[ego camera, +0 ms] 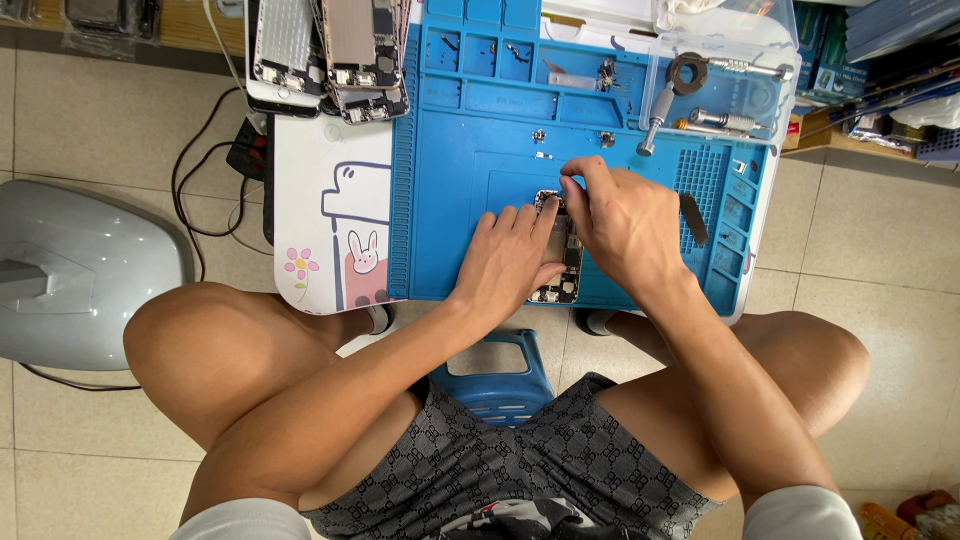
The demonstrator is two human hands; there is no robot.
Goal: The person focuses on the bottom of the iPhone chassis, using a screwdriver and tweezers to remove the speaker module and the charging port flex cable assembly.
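Opened phone (566, 262) lying mid-front on blue repair mat (470, 170), w/ both hands on it. Left hand (508, 262) flat, fingers spread, pinning phone's left edge. Right hand (622, 222) pinched narrow at top end — holding what, cannot tell, too small. Risks, prob.: pinch slipping, small part dropping among loose screws (540, 136) nearby; pressing too hard w/ left — flexing the board.

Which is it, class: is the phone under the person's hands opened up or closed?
Opened: the phone lies flat on the blue mat with metal internals exposed between both hands.
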